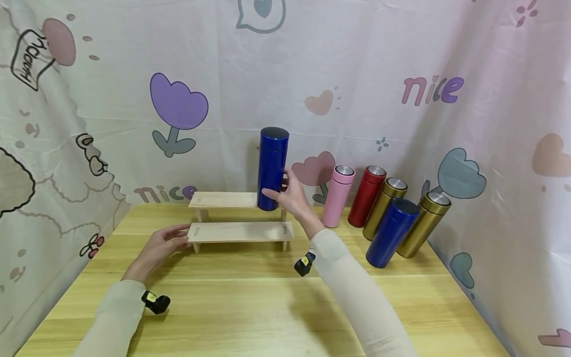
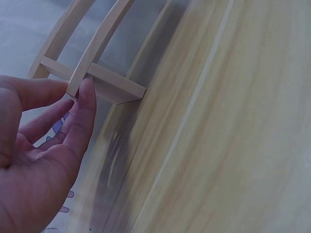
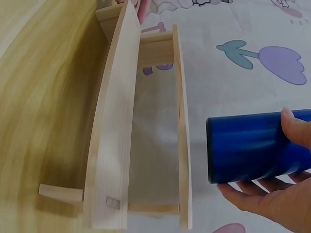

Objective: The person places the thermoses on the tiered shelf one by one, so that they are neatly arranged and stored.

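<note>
Wood-grained table (image 1: 236,312), stepped rack (image 1: 241,232), glossy blue cylinder (image 1: 273,163) in right fingers (image 3: 238,195).

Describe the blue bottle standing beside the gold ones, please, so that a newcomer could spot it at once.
On the wooden table, look right of the stepped stand. Frontmost there is the blue bottle, close to two gold bottles. Blue body and dark top distinguish it from those silver-topped neighbours; the only other blue bottle is in the right hand.
</note>
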The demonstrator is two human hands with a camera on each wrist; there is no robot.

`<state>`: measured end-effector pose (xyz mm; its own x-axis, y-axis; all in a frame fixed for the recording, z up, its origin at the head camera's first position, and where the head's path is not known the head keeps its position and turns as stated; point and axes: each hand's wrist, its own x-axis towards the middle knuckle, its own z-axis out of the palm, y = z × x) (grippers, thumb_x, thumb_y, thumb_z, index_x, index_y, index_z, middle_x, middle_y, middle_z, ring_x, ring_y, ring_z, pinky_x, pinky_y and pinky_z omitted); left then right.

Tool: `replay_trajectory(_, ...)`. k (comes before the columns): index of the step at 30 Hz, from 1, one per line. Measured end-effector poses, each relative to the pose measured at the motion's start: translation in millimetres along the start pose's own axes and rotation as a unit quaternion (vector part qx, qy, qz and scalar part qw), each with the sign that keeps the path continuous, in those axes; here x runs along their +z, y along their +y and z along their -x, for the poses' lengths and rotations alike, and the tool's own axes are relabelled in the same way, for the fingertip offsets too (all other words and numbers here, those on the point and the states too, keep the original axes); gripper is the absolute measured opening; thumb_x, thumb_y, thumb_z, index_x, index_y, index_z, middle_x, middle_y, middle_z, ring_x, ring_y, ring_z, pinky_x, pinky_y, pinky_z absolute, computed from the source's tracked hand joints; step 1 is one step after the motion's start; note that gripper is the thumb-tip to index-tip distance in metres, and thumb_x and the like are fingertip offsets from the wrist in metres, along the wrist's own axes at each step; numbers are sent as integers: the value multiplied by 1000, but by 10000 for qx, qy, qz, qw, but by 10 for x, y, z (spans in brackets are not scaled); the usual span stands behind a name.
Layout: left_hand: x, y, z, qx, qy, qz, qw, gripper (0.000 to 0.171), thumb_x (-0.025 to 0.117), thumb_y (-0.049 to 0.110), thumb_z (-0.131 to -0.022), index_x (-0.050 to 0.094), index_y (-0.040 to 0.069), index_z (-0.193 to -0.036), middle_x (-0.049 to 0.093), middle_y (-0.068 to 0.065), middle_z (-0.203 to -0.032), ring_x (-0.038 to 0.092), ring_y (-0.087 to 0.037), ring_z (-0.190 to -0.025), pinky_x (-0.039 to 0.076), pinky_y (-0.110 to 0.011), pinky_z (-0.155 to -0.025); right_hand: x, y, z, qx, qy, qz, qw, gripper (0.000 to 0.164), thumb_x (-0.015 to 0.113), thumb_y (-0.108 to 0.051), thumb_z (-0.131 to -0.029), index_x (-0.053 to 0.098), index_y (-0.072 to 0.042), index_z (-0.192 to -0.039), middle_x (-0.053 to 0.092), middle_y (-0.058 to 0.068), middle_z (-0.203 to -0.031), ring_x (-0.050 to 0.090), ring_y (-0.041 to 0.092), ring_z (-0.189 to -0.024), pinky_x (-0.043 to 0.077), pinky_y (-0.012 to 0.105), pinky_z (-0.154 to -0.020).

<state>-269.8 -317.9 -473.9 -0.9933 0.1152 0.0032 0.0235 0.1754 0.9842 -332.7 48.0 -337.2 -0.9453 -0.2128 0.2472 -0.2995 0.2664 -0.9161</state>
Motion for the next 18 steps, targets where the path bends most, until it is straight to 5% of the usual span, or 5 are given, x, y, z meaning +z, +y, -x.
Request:
replay_trajectory(8, -2, 1, 18, 67, 9, 81, 9999, 61, 58, 4, -104, 29, -17, -153, 62, 8, -114, 68, 1, -96, 62, -25, -95, 175, -56, -124, -21, -153, 46, 9999, 78, 82, -19, -89, 39, -11, -154, 56, 19, -147, 59, 38, -133, 53, 55, -111)
replay_trajectory(18, 15, 12, 5, 18, 38, -47, 10000, 60, 57, 6, -105, 31, -15, -154, 60, -15, -131, 68, 2, -97, 62, -24, -95, 414, -123, -265, 119, -292, -116, 9994, 78, 84, -22, -88, 42, -13, -154, 57, 16, -146, 59, 35, -132, 54, 53, -110)
